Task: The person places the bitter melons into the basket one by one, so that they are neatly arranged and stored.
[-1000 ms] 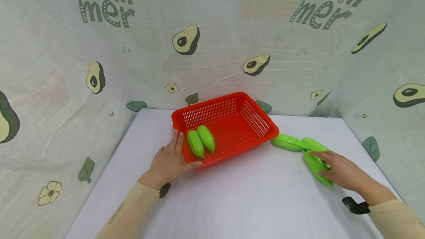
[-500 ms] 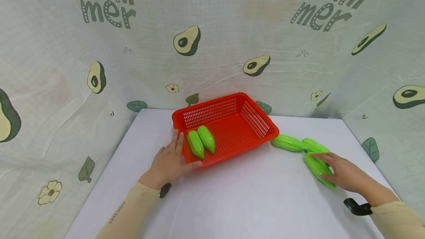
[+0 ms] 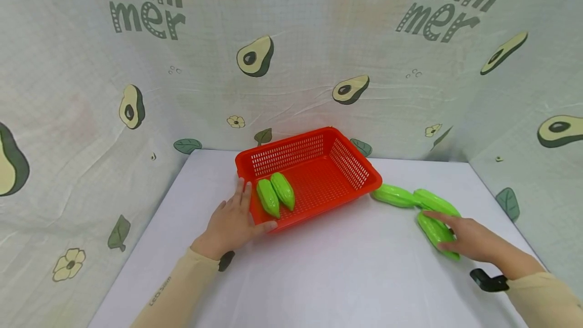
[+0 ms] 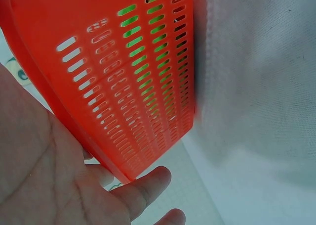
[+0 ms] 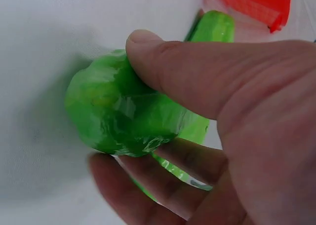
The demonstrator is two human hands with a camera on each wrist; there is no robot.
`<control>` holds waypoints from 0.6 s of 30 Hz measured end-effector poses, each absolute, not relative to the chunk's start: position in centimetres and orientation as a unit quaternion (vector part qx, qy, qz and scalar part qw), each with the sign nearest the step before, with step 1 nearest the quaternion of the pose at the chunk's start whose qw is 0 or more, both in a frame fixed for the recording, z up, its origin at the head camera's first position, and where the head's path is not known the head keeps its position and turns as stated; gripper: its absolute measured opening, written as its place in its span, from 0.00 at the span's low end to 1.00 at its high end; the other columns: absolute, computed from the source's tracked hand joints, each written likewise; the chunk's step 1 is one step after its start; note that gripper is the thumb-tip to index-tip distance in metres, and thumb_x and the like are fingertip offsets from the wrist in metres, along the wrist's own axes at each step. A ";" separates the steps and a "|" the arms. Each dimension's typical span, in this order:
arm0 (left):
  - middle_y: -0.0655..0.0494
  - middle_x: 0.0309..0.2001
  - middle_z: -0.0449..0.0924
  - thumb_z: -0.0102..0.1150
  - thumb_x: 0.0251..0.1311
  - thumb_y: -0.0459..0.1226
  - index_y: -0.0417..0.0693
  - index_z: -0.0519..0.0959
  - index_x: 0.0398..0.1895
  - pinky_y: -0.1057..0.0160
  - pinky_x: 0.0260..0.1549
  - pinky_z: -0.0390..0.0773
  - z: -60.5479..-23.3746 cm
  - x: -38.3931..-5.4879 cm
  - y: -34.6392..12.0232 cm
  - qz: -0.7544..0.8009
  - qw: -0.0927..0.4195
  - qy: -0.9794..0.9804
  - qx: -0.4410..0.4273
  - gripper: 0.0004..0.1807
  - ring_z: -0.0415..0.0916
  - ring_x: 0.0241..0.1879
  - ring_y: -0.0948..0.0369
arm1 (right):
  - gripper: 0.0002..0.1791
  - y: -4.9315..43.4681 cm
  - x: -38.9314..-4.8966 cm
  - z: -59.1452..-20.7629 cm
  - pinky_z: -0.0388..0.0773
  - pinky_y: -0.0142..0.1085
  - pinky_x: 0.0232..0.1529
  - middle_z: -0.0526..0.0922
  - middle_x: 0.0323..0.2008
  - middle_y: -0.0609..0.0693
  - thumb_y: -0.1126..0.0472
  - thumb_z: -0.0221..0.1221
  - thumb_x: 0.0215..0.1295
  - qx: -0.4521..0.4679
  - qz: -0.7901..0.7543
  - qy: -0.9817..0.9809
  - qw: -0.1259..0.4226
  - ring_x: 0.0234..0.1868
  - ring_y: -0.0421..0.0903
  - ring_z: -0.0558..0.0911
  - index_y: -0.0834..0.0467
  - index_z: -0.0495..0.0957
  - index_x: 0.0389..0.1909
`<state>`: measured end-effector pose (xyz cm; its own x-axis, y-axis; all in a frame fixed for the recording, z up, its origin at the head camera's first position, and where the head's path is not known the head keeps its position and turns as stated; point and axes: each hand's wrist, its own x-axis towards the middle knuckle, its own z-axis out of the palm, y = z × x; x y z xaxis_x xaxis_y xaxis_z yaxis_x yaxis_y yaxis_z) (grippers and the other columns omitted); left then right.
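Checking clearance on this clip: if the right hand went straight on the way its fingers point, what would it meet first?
Beyond the held vegetable, the right hand would probably first meet the loose green vegetable nearest the red basket, though height is hard to judge.

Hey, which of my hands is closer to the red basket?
Left. Your left hand rests against the red basket at its left end; your right hand is apart from it, to the right, gripping a green vegetable.
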<state>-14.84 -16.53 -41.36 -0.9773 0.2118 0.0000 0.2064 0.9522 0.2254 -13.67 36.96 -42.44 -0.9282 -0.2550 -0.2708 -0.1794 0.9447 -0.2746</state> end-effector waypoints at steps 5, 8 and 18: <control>0.45 0.72 0.33 0.33 0.35 0.81 0.41 0.41 0.72 0.38 0.55 0.59 -41.3 -14.8 -16.4 0.114 0.014 0.988 0.107 0.68 0.53 0.65 0.45 | 0.47 37.1 -13.8 -42.6 0.69 0.42 0.31 0.72 0.52 0.65 0.46 0.68 0.46 -0.103 -0.148 0.968 0.176 0.35 0.49 0.71 0.46 0.57 0.68; 0.45 0.72 0.33 0.33 0.35 0.81 0.41 0.41 0.72 0.38 0.55 0.59 -41.3 -14.8 -16.4 0.114 0.013 0.988 0.108 0.68 0.52 0.65 0.44 | 0.47 37.1 -13.7 -42.7 0.69 0.43 0.31 0.72 0.51 0.65 0.45 0.68 0.46 -0.100 -0.149 0.968 0.177 0.35 0.49 0.71 0.46 0.57 0.68; 0.44 0.72 0.33 0.34 0.36 0.80 0.41 0.42 0.72 0.38 0.55 0.59 -41.2 -14.8 -16.5 0.117 0.010 0.987 0.108 0.68 0.54 0.64 0.44 | 0.48 37.0 -13.6 -42.7 0.69 0.43 0.30 0.69 0.54 0.68 0.48 0.68 0.48 -0.094 -0.165 0.964 0.187 0.35 0.50 0.71 0.45 0.54 0.69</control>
<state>-14.80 -16.51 -41.22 -0.9763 0.2165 0.0048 0.2116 0.9489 0.2341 -13.60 37.03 -42.74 -0.9126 -0.2424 -0.3293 -0.1188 0.9278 -0.3537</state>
